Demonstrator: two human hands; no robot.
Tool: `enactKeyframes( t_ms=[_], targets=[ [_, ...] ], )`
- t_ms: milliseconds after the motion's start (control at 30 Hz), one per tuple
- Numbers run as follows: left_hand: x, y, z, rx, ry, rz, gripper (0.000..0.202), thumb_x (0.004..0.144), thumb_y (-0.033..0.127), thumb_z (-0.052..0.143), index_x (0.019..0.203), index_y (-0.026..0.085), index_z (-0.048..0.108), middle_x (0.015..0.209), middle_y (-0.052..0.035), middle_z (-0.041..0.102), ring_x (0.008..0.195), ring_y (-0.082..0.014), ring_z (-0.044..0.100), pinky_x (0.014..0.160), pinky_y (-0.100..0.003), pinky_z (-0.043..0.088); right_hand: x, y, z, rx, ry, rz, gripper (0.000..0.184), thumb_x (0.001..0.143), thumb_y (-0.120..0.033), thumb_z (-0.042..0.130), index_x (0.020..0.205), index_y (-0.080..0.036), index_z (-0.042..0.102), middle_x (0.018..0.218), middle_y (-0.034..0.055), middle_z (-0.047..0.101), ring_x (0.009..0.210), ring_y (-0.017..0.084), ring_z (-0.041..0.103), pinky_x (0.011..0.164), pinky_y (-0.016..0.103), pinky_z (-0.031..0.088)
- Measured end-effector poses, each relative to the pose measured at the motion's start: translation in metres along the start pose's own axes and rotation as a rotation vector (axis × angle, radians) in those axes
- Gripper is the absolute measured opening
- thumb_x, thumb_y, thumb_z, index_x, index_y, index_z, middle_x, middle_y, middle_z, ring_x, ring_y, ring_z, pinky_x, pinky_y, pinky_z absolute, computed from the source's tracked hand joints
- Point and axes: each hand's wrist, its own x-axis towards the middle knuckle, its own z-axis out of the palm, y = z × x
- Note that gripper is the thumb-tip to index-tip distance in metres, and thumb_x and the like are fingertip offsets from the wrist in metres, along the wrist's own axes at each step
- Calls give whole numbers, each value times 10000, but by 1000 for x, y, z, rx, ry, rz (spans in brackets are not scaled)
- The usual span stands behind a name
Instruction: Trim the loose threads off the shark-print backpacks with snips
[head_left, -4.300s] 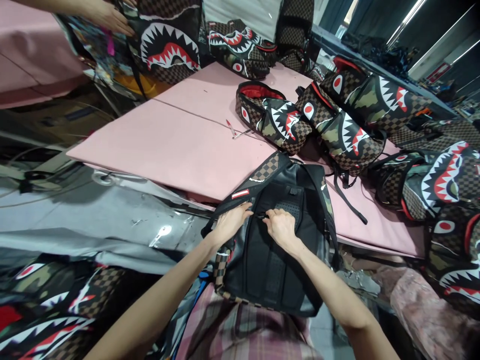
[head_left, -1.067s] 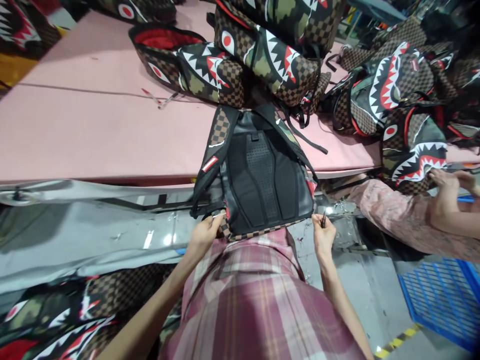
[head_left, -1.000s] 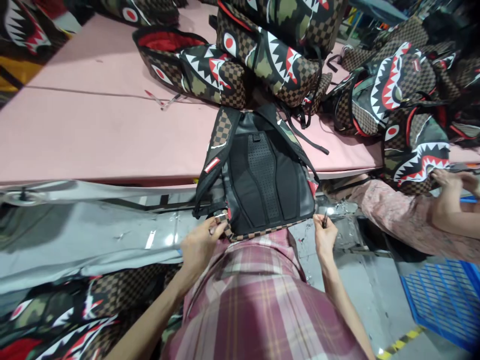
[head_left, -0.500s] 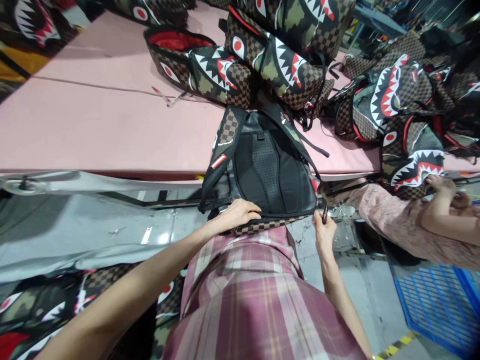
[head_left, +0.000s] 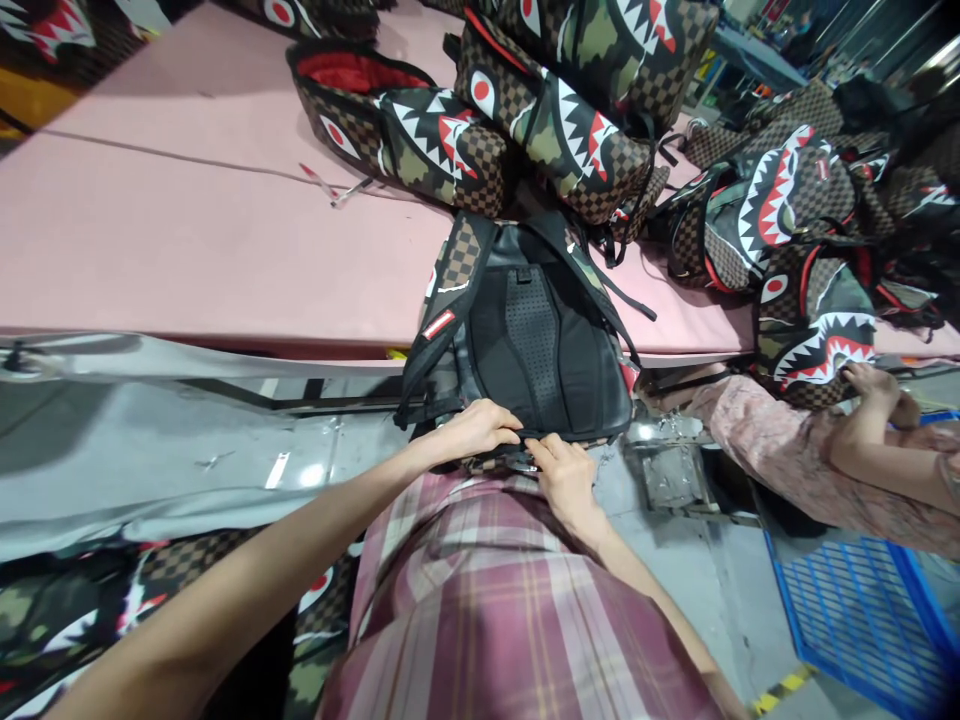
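Note:
A black-backed backpack (head_left: 534, 335) with checkered and camouflage panels leans against the table edge, its padded back and shoulder straps facing me and its lower edge at my lap. My left hand (head_left: 480, 428) is closed on that lower edge, fingers pinching the seam. Right beside it, my right hand (head_left: 566, 475) touches the same edge with fingertips bent together. A small metal tool (head_left: 521, 464) glints under the right fingers; most of it is hidden, so its kind is unclear.
A pink-topped table (head_left: 187, 240) bears several shark-mouth backpacks (head_left: 442, 140) and a pair of scissors (head_left: 341, 193). At right, another person's hand (head_left: 874, 385) touches a backpack (head_left: 817, 330). A blue crate (head_left: 847, 600) stands on the floor. More bags (head_left: 67, 600) lie at lower left.
My right hand has moved left from the backpack's lower right corner to the middle of its lower edge, next to my left hand. The left hand stays in place.

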Motion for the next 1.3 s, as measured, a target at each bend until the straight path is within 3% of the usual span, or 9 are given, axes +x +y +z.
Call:
enactKeyframes(
  t_ms=[133,333,567,733,833,967,1000,1133,1300],
  targets=[
    [1,0,2,43,-21,6,260,798,209,505,963,153,697,954,-73,713,878,-191,649,754,-226,435,17,-10,5,-182,-97,31,164,876,-162,490,922,-245,624,790,12,578,636,140,521,588,282,282],
    [-7,-2,4,43,25,5,260,826,218,509,1008,133,674,985,-83,701,886,-183,641,762,-228,439,12,-3,10,-101,-77,-185,155,856,-93,454,857,-183,581,771,27,540,686,149,492,617,275,290],
    [-59,5,38,234,478,134,224,899,207,415,903,175,637,848,-39,629,779,-132,574,672,-232,428,6,-26,1,310,-136,19,271,724,-11,440,884,-190,566,827,2,546,710,130,523,596,225,327],
    [-71,13,54,374,617,123,216,861,110,420,732,146,590,743,-35,599,663,-127,527,577,-234,402,20,-38,-9,401,-228,91,235,754,-35,463,884,-175,599,834,15,577,735,138,548,615,220,344],
    [-77,13,55,433,608,90,213,856,75,403,780,143,590,754,-34,612,685,-138,540,576,-239,400,20,-30,-26,484,-384,52,137,831,-136,492,817,-157,626,812,22,616,747,142,567,645,218,366],
    [-92,13,53,471,590,-47,173,882,145,431,881,158,603,829,-34,643,781,-162,558,662,-261,411,7,-10,-54,756,-804,-124,193,858,-299,526,861,-168,667,803,1,677,730,136,614,646,200,406],
    [-95,14,52,455,578,-99,180,888,172,427,877,162,607,827,-34,645,787,-168,559,669,-268,407,3,-8,-58,737,-787,-83,221,859,-334,526,944,-182,661,852,6,689,765,148,627,668,208,416],
    [-91,18,48,157,478,-317,268,891,261,391,753,173,602,756,-30,629,732,-170,560,642,-268,381,-6,-17,-52,289,-439,255,448,850,-434,519,1233,-203,491,1058,73,667,890,223,636,702,271,425],
    [-80,20,45,-388,455,-522,283,810,327,402,606,177,530,589,23,535,591,-136,496,574,-237,355,-6,-39,-33,77,-357,240,239,894,-354,444,1025,-197,566,887,52,684,787,190,640,607,248,386]
  ],
)
